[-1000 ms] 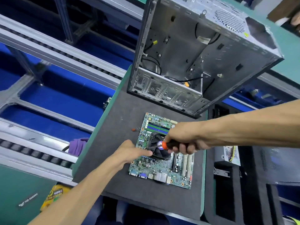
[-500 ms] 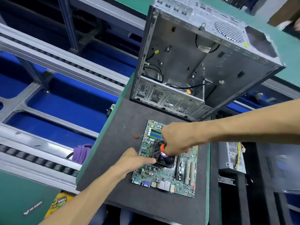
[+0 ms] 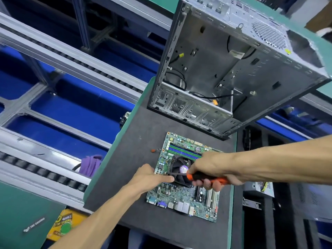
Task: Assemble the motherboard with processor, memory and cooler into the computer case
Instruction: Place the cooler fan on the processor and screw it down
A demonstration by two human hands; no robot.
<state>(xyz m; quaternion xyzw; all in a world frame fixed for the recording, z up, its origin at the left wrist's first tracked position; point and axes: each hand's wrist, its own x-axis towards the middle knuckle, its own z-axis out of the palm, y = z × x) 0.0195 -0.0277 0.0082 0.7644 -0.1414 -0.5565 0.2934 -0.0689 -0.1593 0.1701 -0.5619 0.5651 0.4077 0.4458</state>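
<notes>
A dark foam mat (image 3: 125, 168) covers the work table, with grey conveyor rails (image 3: 53, 56) and blue panels to its left. At the far end of the mat stands the open computer case (image 3: 233, 69); inside it only loose black cables (image 3: 206, 96) with yellow and orange plugs are seen, lying near its lower wall. The motherboard (image 3: 179, 196) lies flat on the mat just in front of the case, not inside it. On the motherboard sit the black cooler (image 3: 179, 169) with a purple label and, behind it, the blue memory slots (image 3: 183, 151). The left hand (image 3: 149, 178) rests on the left edge of the cooler, fingers together and straight. The right hand (image 3: 210, 169) has its fingers curled round a screwdriver (image 3: 206, 178) with an orange and black handle, above the right side of the cooler; its tip is hidden. A purple cloth (image 3: 90, 165) lies left of the mat.
</notes>
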